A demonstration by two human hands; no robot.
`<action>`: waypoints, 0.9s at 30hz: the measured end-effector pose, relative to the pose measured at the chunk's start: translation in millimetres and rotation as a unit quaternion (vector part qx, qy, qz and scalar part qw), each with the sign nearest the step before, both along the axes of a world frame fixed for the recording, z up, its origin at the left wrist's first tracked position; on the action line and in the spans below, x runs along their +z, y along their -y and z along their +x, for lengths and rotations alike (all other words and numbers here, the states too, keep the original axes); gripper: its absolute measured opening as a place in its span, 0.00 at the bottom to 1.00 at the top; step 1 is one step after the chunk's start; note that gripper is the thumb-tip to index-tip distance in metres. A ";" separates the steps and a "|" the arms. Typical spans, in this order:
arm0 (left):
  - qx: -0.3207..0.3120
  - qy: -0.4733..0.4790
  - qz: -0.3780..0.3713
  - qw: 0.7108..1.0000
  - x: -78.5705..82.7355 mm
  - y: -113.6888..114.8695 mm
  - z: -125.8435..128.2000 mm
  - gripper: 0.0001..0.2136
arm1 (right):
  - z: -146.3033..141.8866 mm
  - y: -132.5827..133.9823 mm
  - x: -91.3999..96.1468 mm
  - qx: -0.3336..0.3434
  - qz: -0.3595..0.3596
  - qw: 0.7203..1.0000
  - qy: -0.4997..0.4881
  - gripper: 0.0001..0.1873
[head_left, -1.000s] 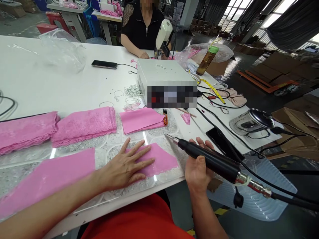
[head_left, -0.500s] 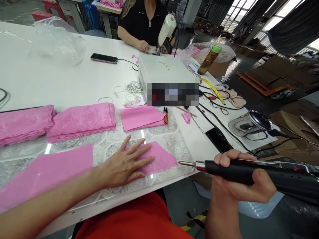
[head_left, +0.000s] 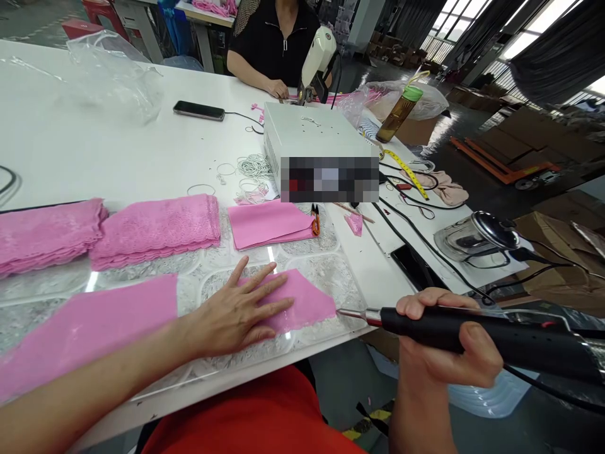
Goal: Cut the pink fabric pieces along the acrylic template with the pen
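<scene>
My left hand (head_left: 241, 309) lies flat with its fingers spread, pressing a pink fabric piece (head_left: 305, 299) onto the clear-covered, stone-patterned mat (head_left: 326, 271). In my right hand (head_left: 449, 340) is a black handheld tool (head_left: 491, 331) with a pointed metal tip, my fingers wrapped round its barrel. The tip meets the fabric's right corner, or is just beside it; I cannot tell whether they touch. Another pink fabric piece (head_left: 108, 321) lies flat under my left forearm. Beyond my left hand sits a folded pink piece (head_left: 269, 224), with small orange-handled snips (head_left: 316, 221) at its right end.
Pink lace stacks (head_left: 155, 230) lie at the left. A pale machine box (head_left: 321, 129) stands behind, its cables running right past a dark phone (head_left: 416, 265) and a lidded glass cup (head_left: 472, 236). Across the table (head_left: 118, 161), a person (head_left: 278, 47) sits by a white machine head (head_left: 317, 57).
My right hand has shifted a little left with the tool, bringing its tip closer to the fabric's corner. My left hand stays in place. The other person's hand has moved slightly.
</scene>
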State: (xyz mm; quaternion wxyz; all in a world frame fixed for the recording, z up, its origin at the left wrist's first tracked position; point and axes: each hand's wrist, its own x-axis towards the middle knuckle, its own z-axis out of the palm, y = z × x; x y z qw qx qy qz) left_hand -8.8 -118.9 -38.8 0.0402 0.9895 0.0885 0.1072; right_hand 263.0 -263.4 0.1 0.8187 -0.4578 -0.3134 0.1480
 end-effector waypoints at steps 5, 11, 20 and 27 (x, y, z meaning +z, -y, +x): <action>-0.006 -0.020 0.005 1.000 1.4 -0.7 -0.4 0.23 | -2.4 -2.1 0.5 -0.007 -0.004 1.000 -0.001 0.12; -0.005 -0.021 -0.008 1.000 2.4 -0.5 -0.3 0.23 | -4.6 -3.1 1.4 0.005 -0.005 1.000 0.000 0.10; -0.004 -0.024 -0.004 1.000 1.3 -0.7 -0.5 0.23 | -0.5 -0.8 -1.3 0.015 -0.001 1.000 0.014 0.10; -0.006 -0.016 0.006 1.000 0.2 -0.3 -0.9 0.23 | 2.6 -0.9 -1.5 0.003 -0.003 1.000 -0.001 0.10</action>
